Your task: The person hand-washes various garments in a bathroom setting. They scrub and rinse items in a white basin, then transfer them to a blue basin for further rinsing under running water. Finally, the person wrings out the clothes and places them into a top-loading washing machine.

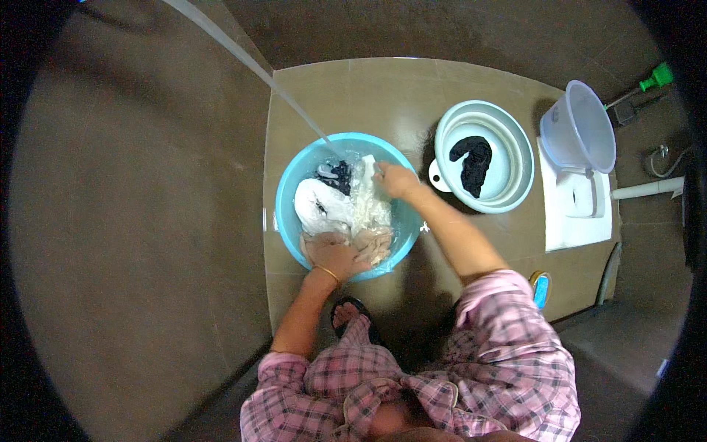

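Water runs in a stream [248, 61] from the upper left into a blue plastic basin [286, 207] on the tiled floor. White fabric [317, 207], a dark patterned cloth [341, 178], pale cream fabric [367, 201] and beige fabric [375, 243] lie wet inside. My left hand [334, 254] is at the basin's near side, on the beige fabric; its fingers are partly hidden, so its grip is unclear. My right hand [395, 179] is at the right side, its fingers at the edge of the cream fabric; whether they grip it is not clear.
A pale round basin [519, 160] holding a black cloth [478, 166] stands to the right. Beyond it, a translucent bucket [577, 130] rests on a white squat toilet [558, 221]. A green-handled brush [656, 78] and a white pipe [649, 188] are at the right wall.
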`<control>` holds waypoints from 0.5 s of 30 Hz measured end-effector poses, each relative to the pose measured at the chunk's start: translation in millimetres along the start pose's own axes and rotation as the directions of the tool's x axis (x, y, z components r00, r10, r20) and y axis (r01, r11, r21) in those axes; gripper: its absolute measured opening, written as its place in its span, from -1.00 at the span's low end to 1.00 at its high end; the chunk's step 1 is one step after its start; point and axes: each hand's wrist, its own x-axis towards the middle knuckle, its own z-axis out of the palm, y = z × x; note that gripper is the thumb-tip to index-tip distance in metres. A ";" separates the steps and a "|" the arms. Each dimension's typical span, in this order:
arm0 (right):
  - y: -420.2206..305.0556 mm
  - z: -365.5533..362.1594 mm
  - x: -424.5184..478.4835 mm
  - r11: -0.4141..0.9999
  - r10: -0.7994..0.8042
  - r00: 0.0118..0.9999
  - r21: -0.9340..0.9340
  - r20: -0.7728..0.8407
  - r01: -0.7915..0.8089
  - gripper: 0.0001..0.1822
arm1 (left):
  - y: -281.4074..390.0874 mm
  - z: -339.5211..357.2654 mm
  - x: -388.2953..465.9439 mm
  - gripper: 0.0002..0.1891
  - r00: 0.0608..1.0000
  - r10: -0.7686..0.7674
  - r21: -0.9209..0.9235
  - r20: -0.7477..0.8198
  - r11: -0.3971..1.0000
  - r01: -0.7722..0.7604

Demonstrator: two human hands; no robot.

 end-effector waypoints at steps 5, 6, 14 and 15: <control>-44.9 65.4 -15.5 0.995 0.010 1.000 -0.095 0.003 -0.010 -0.66 | -18.0 -5.3 -21.9 -0.50 0.970 0.042 -0.150 -0.240 0.985 -0.080; -48.5 50.6 -11.9 0.998 -0.052 0.986 -0.036 0.156 0.058 -0.70 | -25.9 -4.1 -26.6 -0.51 0.955 0.032 -0.167 -0.295 0.982 -0.085; -143.2 -127.0 -72.4 0.634 -0.398 0.914 0.697 -0.077 0.335 -0.76 | -44.9 -63.7 51.3 -0.47 0.707 -0.172 -0.584 -0.686 0.710 -0.393; -154.5 -131.9 -75.3 0.501 -0.423 0.904 0.816 -0.060 0.289 -0.76 | -51.9 -54.7 70.4 -0.48 0.740 -0.128 -0.645 -0.660 0.602 -0.471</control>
